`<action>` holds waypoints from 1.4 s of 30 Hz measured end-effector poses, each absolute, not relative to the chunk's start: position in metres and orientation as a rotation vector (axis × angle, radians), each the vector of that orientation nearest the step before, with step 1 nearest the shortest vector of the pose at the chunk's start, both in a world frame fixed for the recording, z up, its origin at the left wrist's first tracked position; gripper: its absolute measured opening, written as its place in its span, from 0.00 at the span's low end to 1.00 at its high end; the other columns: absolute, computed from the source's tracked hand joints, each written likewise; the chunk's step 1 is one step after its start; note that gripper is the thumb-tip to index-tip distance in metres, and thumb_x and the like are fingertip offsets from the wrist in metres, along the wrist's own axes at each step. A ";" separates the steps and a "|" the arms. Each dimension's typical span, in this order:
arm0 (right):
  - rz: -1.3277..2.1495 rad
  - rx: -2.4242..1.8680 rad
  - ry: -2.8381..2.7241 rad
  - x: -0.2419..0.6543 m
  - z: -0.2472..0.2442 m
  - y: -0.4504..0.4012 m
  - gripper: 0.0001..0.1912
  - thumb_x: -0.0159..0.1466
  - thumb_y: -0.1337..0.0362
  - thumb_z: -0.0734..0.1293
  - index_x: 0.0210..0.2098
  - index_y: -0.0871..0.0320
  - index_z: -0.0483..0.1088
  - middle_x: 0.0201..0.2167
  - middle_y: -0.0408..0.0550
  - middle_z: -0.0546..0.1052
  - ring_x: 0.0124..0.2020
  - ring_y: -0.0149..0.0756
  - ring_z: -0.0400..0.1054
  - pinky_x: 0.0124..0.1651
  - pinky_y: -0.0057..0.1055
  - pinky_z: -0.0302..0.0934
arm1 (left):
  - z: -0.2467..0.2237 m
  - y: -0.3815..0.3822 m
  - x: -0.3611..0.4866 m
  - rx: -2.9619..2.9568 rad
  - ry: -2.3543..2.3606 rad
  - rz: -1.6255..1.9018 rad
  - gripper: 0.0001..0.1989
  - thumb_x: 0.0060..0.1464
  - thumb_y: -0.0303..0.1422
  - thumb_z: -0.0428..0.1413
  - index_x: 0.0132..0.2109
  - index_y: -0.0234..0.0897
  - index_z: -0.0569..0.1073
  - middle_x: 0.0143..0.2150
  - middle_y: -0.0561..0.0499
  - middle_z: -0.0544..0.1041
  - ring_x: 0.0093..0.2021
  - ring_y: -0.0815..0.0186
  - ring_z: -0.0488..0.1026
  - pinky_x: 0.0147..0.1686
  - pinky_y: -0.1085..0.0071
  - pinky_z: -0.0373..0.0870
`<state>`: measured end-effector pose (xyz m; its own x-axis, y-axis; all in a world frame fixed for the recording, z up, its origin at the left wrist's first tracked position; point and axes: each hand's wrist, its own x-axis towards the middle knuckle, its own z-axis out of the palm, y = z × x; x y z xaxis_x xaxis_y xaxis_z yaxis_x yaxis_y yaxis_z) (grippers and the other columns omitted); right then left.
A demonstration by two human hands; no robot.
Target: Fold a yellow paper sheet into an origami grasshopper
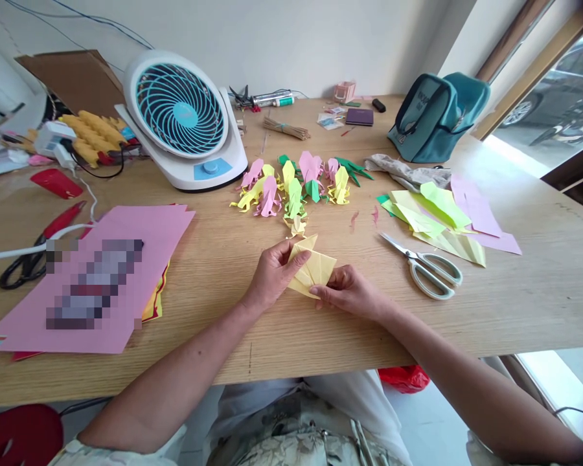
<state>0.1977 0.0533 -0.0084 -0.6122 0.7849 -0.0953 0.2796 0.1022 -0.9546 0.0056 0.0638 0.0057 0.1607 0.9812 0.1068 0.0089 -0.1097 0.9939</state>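
Between my two hands is a piece of pale yellow folded paper (321, 264), creased into a pointed shape and held just over the near part of the table. My left hand (274, 272) pinches its left side, thumb on top. At the lower right edge, my right hand (347, 291) grips the paper between thumb and fingers. Right beyond the hands sits a small pale yellow origami figure (297, 226). Behind it stand several folded paper figures (294, 194) in pink, yellow and green, grouped closely together.
Scissors (430, 268) lie to the right, beside loose paper pieces (427, 220). A stack of pink paper (140, 259) with a blurred-out object on it is at left. Behind are a fan (184, 116), a twine-tied bundle (286, 128) and a teal bag (432, 120).
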 end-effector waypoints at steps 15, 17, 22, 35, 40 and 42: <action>1.685 -0.934 -1.938 0.197 -0.006 0.052 0.25 0.60 0.44 0.69 0.24 0.62 0.75 0.20 0.43 0.70 0.22 0.26 0.53 0.24 0.28 0.44 | 0.010 0.061 0.005 1.640 1.150 1.288 0.15 0.62 0.37 0.54 0.28 0.36 0.64 0.24 0.58 0.59 0.26 0.73 0.55 0.27 0.75 0.54; 1.664 -0.939 -1.890 0.196 -0.003 0.053 0.26 0.59 0.43 0.70 0.23 0.62 0.73 0.20 0.42 0.68 0.22 0.26 0.53 0.24 0.28 0.44 | 0.010 0.061 0.006 1.639 1.166 1.293 0.15 0.62 0.37 0.54 0.28 0.36 0.64 0.23 0.58 0.60 0.26 0.73 0.55 0.26 0.75 0.54; 1.592 -1.066 -1.785 0.193 0.001 0.054 0.29 0.54 0.40 0.72 0.18 0.60 0.63 0.15 0.37 0.56 0.19 0.23 0.46 0.22 0.27 0.40 | 0.011 0.060 0.010 1.633 1.080 1.262 0.15 0.61 0.37 0.54 0.27 0.36 0.63 0.24 0.58 0.58 0.26 0.73 0.54 0.27 0.75 0.55; 1.710 -1.120 -1.810 0.197 -0.003 0.053 0.25 0.52 0.44 0.75 0.24 0.61 0.70 0.19 0.40 0.67 0.21 0.25 0.53 0.22 0.26 0.46 | 0.009 0.059 0.012 1.542 1.117 1.260 0.16 0.61 0.38 0.54 0.27 0.37 0.63 0.24 0.58 0.58 0.26 0.72 0.54 0.28 0.74 0.55; 1.805 -0.960 -1.814 0.197 -0.004 0.052 0.23 0.54 0.47 0.74 0.22 0.61 0.70 0.19 0.40 0.67 0.22 0.25 0.54 0.25 0.27 0.47 | 0.009 0.063 0.008 1.571 1.202 1.276 0.17 0.61 0.41 0.54 0.28 0.37 0.63 0.24 0.58 0.58 0.27 0.72 0.55 0.27 0.74 0.55; 1.801 -0.942 -1.816 0.197 -0.005 0.052 0.23 0.54 0.47 0.74 0.22 0.61 0.70 0.19 0.39 0.67 0.22 0.25 0.54 0.26 0.27 0.47 | 0.010 0.063 0.007 1.585 1.207 1.263 0.17 0.61 0.41 0.54 0.28 0.37 0.64 0.24 0.58 0.59 0.27 0.72 0.55 0.27 0.74 0.55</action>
<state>0.1974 0.0523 -0.0050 -0.6860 0.7079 -0.1680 0.1735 -0.0650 -0.9827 0.0074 0.0628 0.0096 0.0623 0.9651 0.2543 0.2104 -0.2617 0.9419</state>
